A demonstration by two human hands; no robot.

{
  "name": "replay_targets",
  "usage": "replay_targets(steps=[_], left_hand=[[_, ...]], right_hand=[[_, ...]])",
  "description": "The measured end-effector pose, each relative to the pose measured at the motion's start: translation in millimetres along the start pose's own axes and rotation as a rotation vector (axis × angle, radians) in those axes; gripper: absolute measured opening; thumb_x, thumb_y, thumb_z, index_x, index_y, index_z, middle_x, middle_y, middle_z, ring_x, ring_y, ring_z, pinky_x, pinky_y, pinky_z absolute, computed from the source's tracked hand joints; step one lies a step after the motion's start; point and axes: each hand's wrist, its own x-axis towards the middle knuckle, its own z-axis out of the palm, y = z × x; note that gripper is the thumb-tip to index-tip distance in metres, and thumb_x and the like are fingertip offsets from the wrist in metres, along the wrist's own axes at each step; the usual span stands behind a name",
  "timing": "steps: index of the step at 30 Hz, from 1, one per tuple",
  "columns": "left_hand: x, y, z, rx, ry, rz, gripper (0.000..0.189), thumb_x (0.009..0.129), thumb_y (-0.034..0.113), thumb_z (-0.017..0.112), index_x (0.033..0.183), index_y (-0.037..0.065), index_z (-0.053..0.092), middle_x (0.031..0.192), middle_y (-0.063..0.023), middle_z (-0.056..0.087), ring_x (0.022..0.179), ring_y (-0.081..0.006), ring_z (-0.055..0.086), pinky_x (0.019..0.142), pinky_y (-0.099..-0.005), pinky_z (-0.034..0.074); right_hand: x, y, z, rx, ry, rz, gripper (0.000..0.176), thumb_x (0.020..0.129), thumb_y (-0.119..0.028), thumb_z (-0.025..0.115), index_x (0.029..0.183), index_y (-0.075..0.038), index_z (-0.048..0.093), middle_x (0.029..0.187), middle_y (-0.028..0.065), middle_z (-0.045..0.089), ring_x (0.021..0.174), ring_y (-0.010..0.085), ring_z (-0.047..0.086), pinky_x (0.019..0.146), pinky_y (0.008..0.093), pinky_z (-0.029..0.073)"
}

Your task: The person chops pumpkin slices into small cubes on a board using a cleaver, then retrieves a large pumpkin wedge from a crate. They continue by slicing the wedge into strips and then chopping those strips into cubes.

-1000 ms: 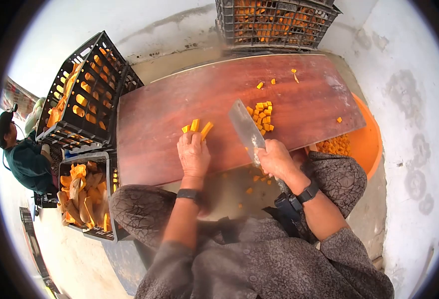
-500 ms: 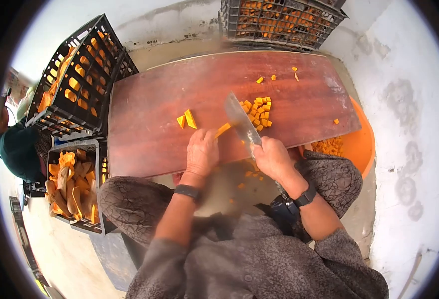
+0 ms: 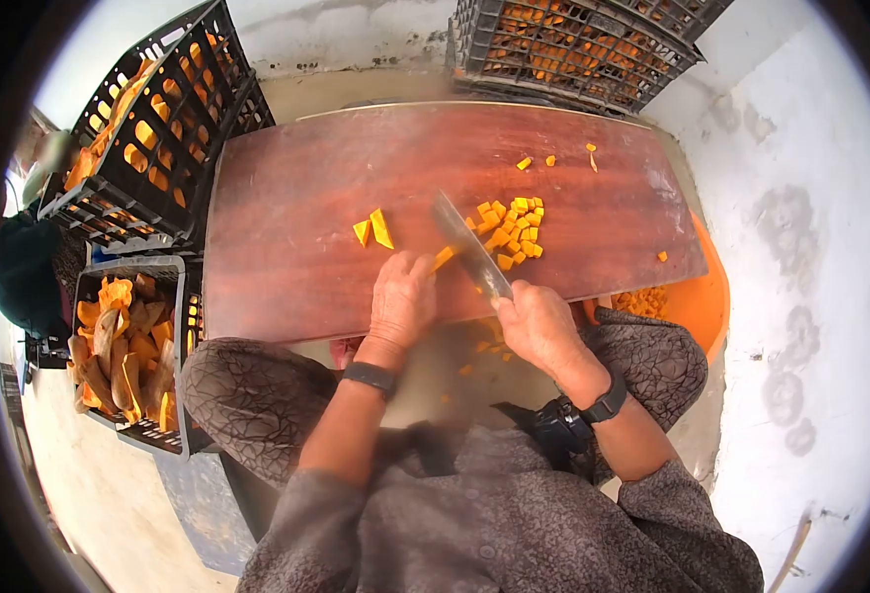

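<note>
The red-brown board [image 3: 296, 188] is the largest thing before the person, and its right end reaches over the rim of an orange tub [image 3: 713, 296]. The right hand [image 3: 543, 324] is closed firmly around the handle of a wide knife [image 3: 471, 245]. The left hand [image 3: 402, 296] has its fingers bent and closed on the left end of an orange strip [image 3: 443, 258], which lies on the board near its front edge. The blade stands at the other end of this strip; whether it touches the wood, I cannot tell. Just beyond the blade lie small cubes [image 3: 529, 225], and farther left two loose pieces [image 3: 381, 228]. As I judge, the short strip is the danger: if it slips or rolls, the blade could reach the left fingertips. A careless push could also send cubes over the front edge.
</note>
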Motion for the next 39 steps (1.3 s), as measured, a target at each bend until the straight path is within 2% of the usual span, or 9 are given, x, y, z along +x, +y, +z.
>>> replay_targets(steps=[18, 20, 24, 26, 30, 32, 33, 35, 39], left_hand=[[4, -8, 1, -0.075, -0.045, -0.08, 0.022, 0.076, -0.001, 0.065, 0.098, 0.003, 0.062, 0.087, -0.0176, 0.056, 0.084, -0.0383, 0.058, 0.076, -0.046, 0.05], [2, -9, 2, -0.081, -0.053, -0.069, 0.022, 0.078, -0.001, 0.064, 0.099, 0.004, 0.062, 0.087, -0.0176, 0.057, 0.085, -0.0382, 0.058, 0.076, -0.0461, 0.05], [4, -6, -1, -0.087, -0.051, -0.064, 0.022, 0.079, 0.0, 0.063, 0.101, 0.005, 0.062, 0.091, -0.0173, 0.06, 0.089, -0.038, 0.06, 0.078, -0.0454, 0.051], [4, -4, 0, -0.09, -0.049, -0.069, 0.022, 0.08, 0.0, 0.062, 0.102, 0.005, 0.062, 0.096, -0.0165, 0.062, 0.092, -0.0377, 0.061, 0.08, -0.0446, 0.052], [3, -2, -2, -0.081, -0.048, -0.064, 0.022, 0.081, -0.001, 0.062, 0.102, 0.005, 0.062, 0.097, -0.016, 0.063, 0.093, -0.0372, 0.061, 0.081, -0.0443, 0.052], [2, 0, -2, -0.112, -0.01, -0.081, 0.021, 0.082, 0.0, 0.062, 0.102, 0.005, 0.062, 0.097, -0.0159, 0.063, 0.093, -0.037, 0.061, 0.081, -0.0444, 0.052], [1, 0, -1, -0.113, -0.013, -0.079, 0.021, 0.082, 0.0, 0.062, 0.102, 0.005, 0.062, 0.097, -0.0159, 0.063, 0.093, -0.037, 0.061, 0.081, -0.0444, 0.052], [1, -3, 2, -0.082, 0.011, -0.052, 0.02, 0.082, 0.0, 0.063, 0.101, 0.005, 0.061, 0.096, -0.0157, 0.063, 0.092, -0.037, 0.061, 0.081, -0.0444, 0.052], [-1, -6, 5, -0.109, 0.008, -0.067, 0.025, 0.078, 0.001, 0.063, 0.102, 0.005, 0.062, 0.097, -0.0189, 0.06, 0.094, -0.0396, 0.059, 0.085, -0.0465, 0.049]], right_hand=[[33, -17, 12, -0.088, -0.145, -0.031, 0.024, 0.089, -0.017, 0.059, 0.084, 0.005, 0.065, 0.082, 0.0282, 0.065, 0.084, 0.0469, 0.063, 0.075, 0.0529, 0.049], [37, -16, 26, -0.061, 0.015, 0.003, 0.014, 0.083, -0.013, 0.058, 0.083, -0.003, 0.067, 0.08, 0.0204, 0.066, 0.079, 0.0406, 0.065, 0.072, 0.0482, 0.051], [42, 0, 25, 0.049, 0.05, -0.01, 0.026, 0.092, -0.02, 0.055, 0.09, 0.004, 0.064, 0.075, 0.0242, 0.065, 0.072, 0.0403, 0.066, 0.066, 0.0489, 0.052], [43, 10, 24, 0.299, -0.033, 0.129, 0.025, 0.094, -0.021, 0.055, 0.09, 0.004, 0.06, 0.064, 0.0178, 0.061, 0.054, 0.0286, 0.065, 0.052, 0.0417, 0.052], [34, 16, 20, 0.268, -0.018, 0.06, 0.026, 0.095, -0.022, 0.055, 0.089, 0.004, 0.058, 0.059, 0.0121, 0.057, 0.041, 0.0178, 0.057, 0.04, 0.0348, 0.046], [29, 15, 17, 0.265, 0.003, 0.084, 0.026, 0.094, -0.02, 0.055, 0.088, 0.005, 0.059, 0.063, 0.0187, 0.06, 0.051, 0.0296, 0.062, 0.051, 0.041, 0.05], [25, 13, 13, 0.267, 0.004, 0.086, 0.026, 0.094, -0.02, 0.055, 0.088, 0.005, 0.059, 0.063, 0.0187, 0.06, 0.051, 0.0296, 0.062, 0.051, 0.041, 0.05], [17, 6, 3, 0.093, 0.043, -0.066, 0.028, 0.092, -0.021, 0.057, 0.088, 0.006, 0.06, 0.071, 0.026, 0.063, 0.069, 0.0423, 0.064, 0.066, 0.0471, 0.051], [8, -4, -5, 0.035, -0.059, 0.023, 0.028, 0.09, -0.022, 0.058, 0.089, 0.007, 0.061, 0.081, 0.0304, 0.063, 0.085, 0.0494, 0.06, 0.076, 0.0506, 0.048]])
